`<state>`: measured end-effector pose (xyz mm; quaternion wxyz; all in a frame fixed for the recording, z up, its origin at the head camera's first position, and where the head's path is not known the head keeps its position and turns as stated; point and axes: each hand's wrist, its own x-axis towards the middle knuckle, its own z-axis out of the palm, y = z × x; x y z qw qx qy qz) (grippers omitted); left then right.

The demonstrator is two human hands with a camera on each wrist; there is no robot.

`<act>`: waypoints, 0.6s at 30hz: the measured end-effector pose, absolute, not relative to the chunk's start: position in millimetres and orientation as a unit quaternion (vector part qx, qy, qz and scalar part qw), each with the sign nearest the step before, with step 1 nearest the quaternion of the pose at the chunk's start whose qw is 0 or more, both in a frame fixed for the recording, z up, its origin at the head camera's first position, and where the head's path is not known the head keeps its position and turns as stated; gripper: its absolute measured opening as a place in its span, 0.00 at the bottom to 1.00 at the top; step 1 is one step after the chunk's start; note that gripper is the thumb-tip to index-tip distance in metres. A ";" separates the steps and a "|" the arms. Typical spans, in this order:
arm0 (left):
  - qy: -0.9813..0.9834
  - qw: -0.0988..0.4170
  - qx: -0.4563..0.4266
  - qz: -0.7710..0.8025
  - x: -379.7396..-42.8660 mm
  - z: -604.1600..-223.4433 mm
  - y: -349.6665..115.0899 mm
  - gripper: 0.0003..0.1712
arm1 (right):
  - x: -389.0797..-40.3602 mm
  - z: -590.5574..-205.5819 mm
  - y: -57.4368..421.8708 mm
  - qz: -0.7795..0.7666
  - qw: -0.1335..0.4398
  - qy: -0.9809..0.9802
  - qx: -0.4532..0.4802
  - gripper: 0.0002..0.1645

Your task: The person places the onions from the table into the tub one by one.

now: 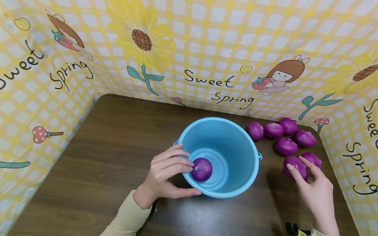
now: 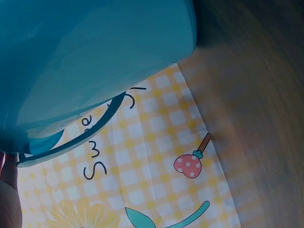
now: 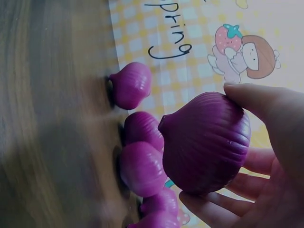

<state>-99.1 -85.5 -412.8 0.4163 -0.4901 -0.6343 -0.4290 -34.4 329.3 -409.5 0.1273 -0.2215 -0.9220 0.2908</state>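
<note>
A light blue bucket [image 1: 218, 193] stands on the table, with one purple onion [image 1: 202, 169] lying inside it. My left hand [image 1: 168, 172] holds the bucket's near-left rim, fingers reaching over the edge and thumb along the front. In the left wrist view the bucket's outer wall [image 2: 118, 47] and its handle [image 2: 102, 121] fill the upper left. Off to the right, my right hand [image 1: 317, 186] grips another purple onion [image 1: 293, 166] between thumb and fingers. The right wrist view shows that held onion [image 3: 206, 145] close up, its pointed tip turned away from the palm.
Several more purple onions [image 1: 286, 146] sit grouped at the table's back right corner, beside the bucket. Yellow checked cloth [image 1: 206, 49] with printed drawings rises along the back and both sides of the dark wooden table [image 1: 118, 137].
</note>
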 end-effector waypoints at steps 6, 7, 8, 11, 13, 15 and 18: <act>-0.637 0.414 -0.489 -0.429 -99.1 -412.8 -86.1 0.28 | -38.8 -405.5 321.4 0.336 0.159 -0.906 -0.204 0.32; -0.637 0.413 -0.489 -0.429 -99.1 -412.8 -86.2 0.28 | -39.6 -405.5 319.7 0.343 0.163 -0.903 -0.200 0.32; -0.636 0.414 -0.490 -0.430 -99.1 -412.8 -86.3 0.28 | -40.5 -405.5 317.7 0.349 0.169 -0.901 -0.197 0.32; -0.635 0.413 -0.490 -0.431 -99.1 -412.8 -86.2 0.28 | -42.8 -406.4 310.9 0.358 0.177 -0.897 -0.189 0.31; -0.635 0.413 -0.490 -0.431 -99.1 -412.7 -86.0 0.28 | -43.9 -406.7 306.2 0.358 0.180 -0.897 -0.186 0.32; -0.635 0.414 -0.490 -0.431 -99.0 -412.6 -85.7 0.28 | -44.7 -406.8 301.7 0.361 0.182 -0.896 -0.183 0.32; -0.634 0.415 -0.491 -0.430 -98.8 -412.4 -85.5 0.27 | -45.3 -406.9 296.0 0.363 0.185 -0.896 -0.178 0.31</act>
